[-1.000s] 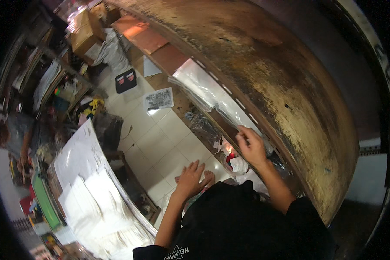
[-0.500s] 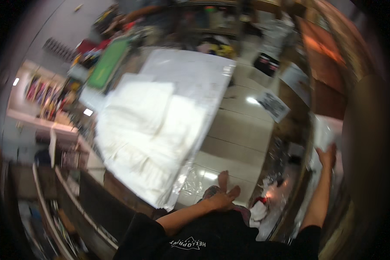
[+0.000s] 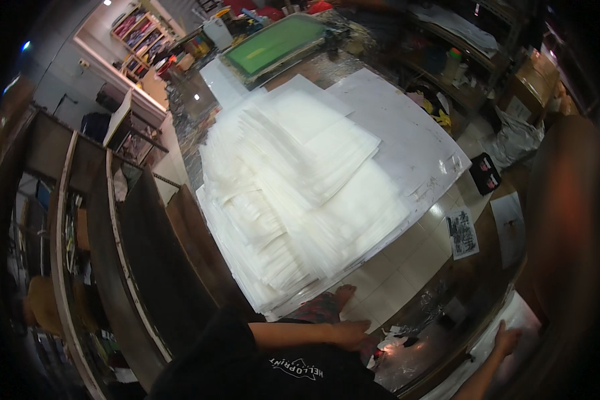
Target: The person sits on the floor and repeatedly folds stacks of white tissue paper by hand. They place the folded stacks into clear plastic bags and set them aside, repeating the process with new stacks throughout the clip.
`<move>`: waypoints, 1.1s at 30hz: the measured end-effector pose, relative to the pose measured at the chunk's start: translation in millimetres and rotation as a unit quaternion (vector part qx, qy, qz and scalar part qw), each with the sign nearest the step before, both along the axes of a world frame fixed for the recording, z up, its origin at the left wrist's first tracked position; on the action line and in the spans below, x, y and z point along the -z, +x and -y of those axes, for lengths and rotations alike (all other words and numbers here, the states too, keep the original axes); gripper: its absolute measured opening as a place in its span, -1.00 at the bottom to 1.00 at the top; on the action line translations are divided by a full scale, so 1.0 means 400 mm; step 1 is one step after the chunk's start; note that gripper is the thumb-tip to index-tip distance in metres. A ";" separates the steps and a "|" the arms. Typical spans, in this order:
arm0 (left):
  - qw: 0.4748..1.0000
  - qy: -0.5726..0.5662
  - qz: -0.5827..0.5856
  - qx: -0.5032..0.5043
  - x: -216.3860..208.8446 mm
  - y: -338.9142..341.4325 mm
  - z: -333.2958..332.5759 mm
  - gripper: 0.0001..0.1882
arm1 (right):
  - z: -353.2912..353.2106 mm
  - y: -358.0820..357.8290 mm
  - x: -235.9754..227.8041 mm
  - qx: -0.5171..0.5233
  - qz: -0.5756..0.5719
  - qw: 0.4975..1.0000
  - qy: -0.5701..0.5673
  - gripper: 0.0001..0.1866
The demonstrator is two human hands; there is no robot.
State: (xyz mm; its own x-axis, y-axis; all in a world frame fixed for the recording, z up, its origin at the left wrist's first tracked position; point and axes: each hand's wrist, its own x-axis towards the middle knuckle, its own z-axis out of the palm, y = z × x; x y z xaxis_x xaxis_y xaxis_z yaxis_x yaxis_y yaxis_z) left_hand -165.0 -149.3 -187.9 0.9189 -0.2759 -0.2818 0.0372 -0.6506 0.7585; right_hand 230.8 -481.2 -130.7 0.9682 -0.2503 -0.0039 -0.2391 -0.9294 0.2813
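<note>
My right hand [image 3: 508, 339] is at the lower right, against a white, glossy sheet or packet [image 3: 507, 317] on a ledge. Its thumb stands apart from the fingers, and I make out no firm grip. My left hand [image 3: 351, 334] hangs low in front of my black shirt, over my lap, fingers pointing right and nothing visible in them; its fingertips are blurred. A large fanned pile of thin white translucent sheets [image 3: 300, 180] lies on the table ahead, apart from both hands.
Beyond the pile, a green printing screen [image 3: 273, 45] lies on the table [image 3: 420, 150]. Dark racks with light edges [image 3: 123, 220] stand at left. A printed sheet [image 3: 462, 233] and a black item [image 3: 485, 175] are at right. Cardboard boxes [image 3: 532, 83] stand at the far right.
The view has swung right, so the table and pile sit nearer the middle. My right hand appears lower in the picture, still by the white packet; my left remains near my lap.
</note>
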 end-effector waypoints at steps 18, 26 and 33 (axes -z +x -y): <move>0.972 -0.179 -0.135 -0.075 -0.013 0.157 -0.013 -0.57 | 0.050 0.048 0.078 -0.199 0.057 0.977 -0.050 -0.79; 0.804 -0.508 -0.268 -0.152 -0.043 0.502 0.123 -0.31 | -0.288 -0.253 -0.170 -0.251 0.105 0.959 0.081 -0.81; 0.711 -0.559 -0.285 -0.317 -0.160 0.544 0.127 -0.41 | -0.452 -0.503 -0.121 -0.339 0.061 0.910 0.230 -0.71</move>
